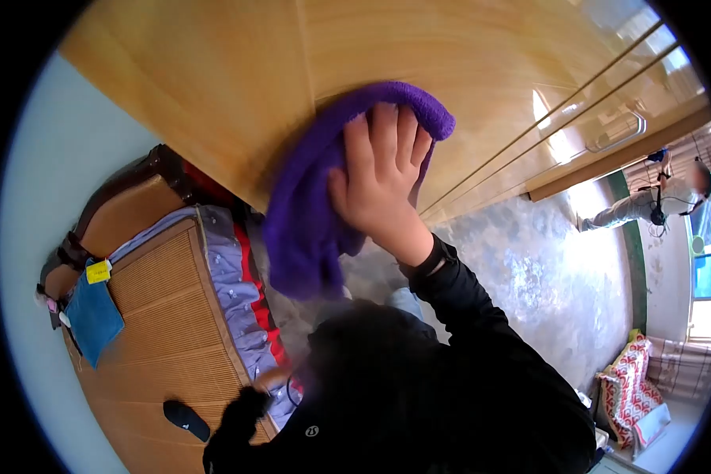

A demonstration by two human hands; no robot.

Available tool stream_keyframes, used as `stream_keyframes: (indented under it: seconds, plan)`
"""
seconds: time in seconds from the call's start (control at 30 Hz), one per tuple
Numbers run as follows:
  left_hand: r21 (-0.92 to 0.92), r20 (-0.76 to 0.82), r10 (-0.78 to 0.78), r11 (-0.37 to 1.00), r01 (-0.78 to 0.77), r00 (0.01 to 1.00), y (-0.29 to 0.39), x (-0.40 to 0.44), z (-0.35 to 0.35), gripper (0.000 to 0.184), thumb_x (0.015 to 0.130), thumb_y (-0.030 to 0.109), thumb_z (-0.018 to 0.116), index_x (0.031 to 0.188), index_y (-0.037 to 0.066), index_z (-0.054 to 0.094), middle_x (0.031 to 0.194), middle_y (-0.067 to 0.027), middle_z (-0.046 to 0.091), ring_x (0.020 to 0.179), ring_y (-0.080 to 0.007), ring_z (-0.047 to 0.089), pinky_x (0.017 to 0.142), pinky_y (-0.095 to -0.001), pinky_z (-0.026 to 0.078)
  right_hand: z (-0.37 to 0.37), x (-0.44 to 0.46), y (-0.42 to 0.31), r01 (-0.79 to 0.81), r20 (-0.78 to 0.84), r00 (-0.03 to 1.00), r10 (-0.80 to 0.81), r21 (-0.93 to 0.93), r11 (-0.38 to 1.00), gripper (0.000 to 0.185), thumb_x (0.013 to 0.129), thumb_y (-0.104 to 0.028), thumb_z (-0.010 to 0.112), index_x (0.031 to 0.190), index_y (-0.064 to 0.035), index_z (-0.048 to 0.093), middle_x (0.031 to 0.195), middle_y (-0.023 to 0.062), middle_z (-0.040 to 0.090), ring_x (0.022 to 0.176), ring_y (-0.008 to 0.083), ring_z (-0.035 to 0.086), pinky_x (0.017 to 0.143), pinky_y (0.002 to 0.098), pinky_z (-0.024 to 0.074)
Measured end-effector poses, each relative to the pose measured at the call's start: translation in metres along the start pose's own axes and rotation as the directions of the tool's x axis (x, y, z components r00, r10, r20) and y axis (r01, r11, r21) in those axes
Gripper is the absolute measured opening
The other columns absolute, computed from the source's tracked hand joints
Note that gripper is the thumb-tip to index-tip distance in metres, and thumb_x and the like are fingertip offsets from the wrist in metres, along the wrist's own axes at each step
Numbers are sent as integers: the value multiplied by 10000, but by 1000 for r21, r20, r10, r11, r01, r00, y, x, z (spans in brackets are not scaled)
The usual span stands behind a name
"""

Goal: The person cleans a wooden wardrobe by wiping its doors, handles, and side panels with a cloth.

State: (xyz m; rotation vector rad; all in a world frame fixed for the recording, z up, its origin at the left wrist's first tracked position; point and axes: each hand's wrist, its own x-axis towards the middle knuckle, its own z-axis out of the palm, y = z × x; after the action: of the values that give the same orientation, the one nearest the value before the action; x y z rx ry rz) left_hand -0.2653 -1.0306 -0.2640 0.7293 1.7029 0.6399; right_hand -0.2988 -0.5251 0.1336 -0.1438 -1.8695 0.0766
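My right hand (383,178) presses a purple cloth (304,213) against the glossy wooden panel (379,39) of a cabinet. The back of the hand faces me, its fingers fairly straight over the cloth and the thumb out to the left. One edge of the cloth curls up around the fingertips, while its lower part hangs loose. Low on the left, my left hand (272,379) is near the side of the bed, small and smeared; its fingers cannot be made out.
On the left stands a bed with a woven mat (166,292), a blue cushion (95,320), a yellow item (98,272) and a dark sock-like thing (186,419). Grey floor (529,268) stretches to the right. Another person (675,197) is at far right, above a red-and-white patterned cushion (628,387).
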Motion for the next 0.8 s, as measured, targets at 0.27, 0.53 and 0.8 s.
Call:
stream_keyframes:
  seconds: [0.27,0.53,0.8]
  plan:
    - [-943,72,-531,240,232,844,190,-3,104,403,909,206,389,1260,8,399,1077,-141,550,997,-261,515,867,-343,396,-7,-3,6,32,65,997,-31,-10,999,410,740,-294,591,1136,-188,583,1142,-9,551,998,180,482,982,457,201]
    - [-896,-46,-500,404,185,865,263,18,13,422,917,212,356,1277,-9,373,1179,-118,528,1119,-246,463,978,-357,341,-18,-12,24,5,11,1000,-6,48,999,362,736,-233,619,1093,-178,599,1076,-15,570,926,174,507,903,392,332]
    - [-249,-182,311,903,-350,933,459,40,-100,351,894,153,436,1216,21,482,1195,-134,522,1098,-228,500,967,-332,347,-52,3,41,-34,38,999,33,27,999,468,703,-202,633,1149,-93,542,1184,80,518,1067,256,492,957,419,321]
